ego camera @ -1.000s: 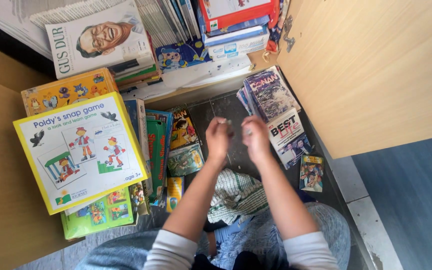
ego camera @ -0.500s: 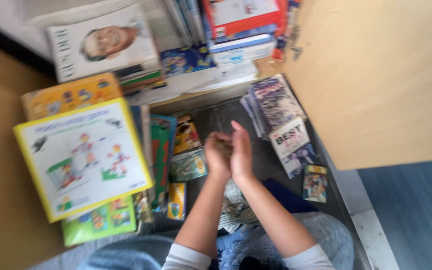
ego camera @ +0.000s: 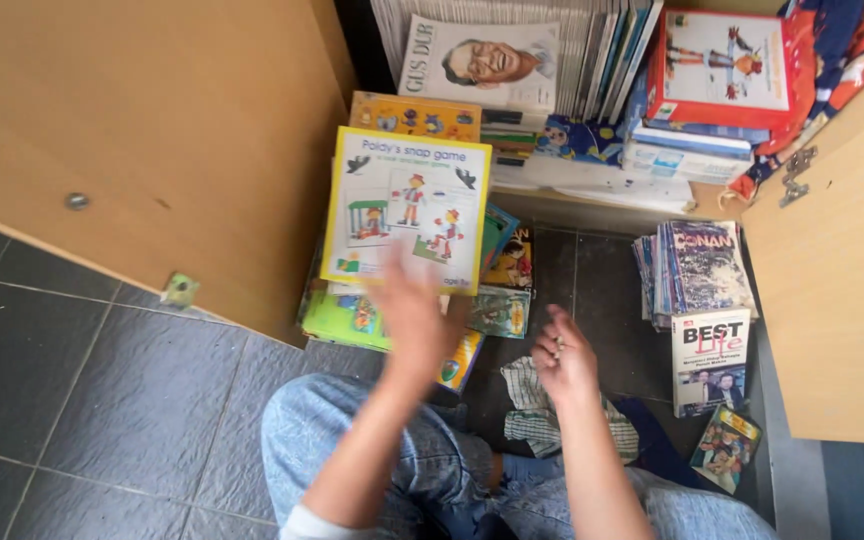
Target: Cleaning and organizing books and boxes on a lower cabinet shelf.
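Left hand [ego camera: 414, 318], blurred, fingers spread wide, hovers over the lower edge of a yellow game box [ego camera: 407, 208] on a stack. Right hand [ego camera: 564, 358] curls around something small, above a striped cloth [ego camera: 537, 405].

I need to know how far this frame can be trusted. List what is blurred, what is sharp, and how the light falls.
Head view: the left hand is smeared by motion blur, its fingers indistinct; the right hand is only slightly soft; the yellow game box, the book stacks and the grey floor tiles are sharp; soft daylight, no harsh glare; the cupboard interior falls into shadow.
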